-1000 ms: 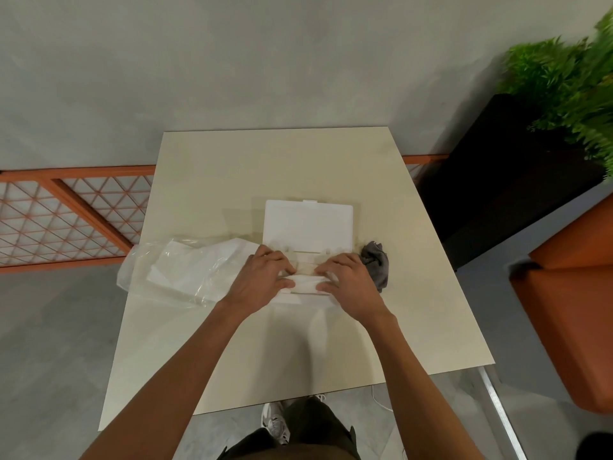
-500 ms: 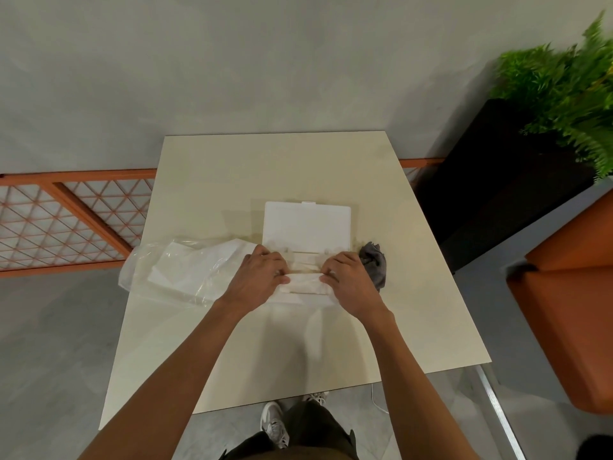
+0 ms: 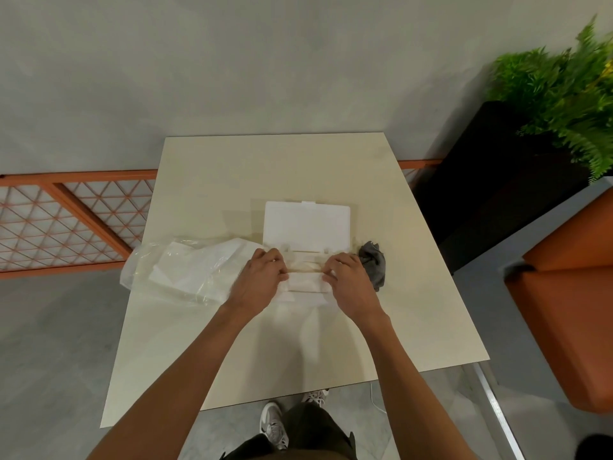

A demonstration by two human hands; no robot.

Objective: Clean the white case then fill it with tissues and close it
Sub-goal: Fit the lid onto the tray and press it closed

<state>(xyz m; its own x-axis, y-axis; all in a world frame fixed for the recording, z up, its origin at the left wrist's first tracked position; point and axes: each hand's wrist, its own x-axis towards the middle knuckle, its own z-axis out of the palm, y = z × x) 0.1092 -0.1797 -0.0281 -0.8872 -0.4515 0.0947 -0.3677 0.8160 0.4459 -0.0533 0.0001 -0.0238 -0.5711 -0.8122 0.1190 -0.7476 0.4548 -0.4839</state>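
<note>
Case (image 3: pixel 306 224): lid open.
Hands: our left hand (image 3: pixel 262 277) and right hand (image 3: pixel 348 282) grip the tissues (image 3: pixel 305 281).
Cloth (image 3: pixel 374 267): beside case.

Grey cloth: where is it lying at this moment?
Head view: the grey cloth lies crumpled on the table, just right of the open white case, beside the right hand.

white case (image 3: pixel 306 225) open, lid flat (hinged back); tissues (image 3: pixel 305 280) stacked inside base.

Both arms reach forward, left hand (image 3: pixel 262 277) and right hand (image 3: pixel 349 284) near each other, fingers curled.
</note>
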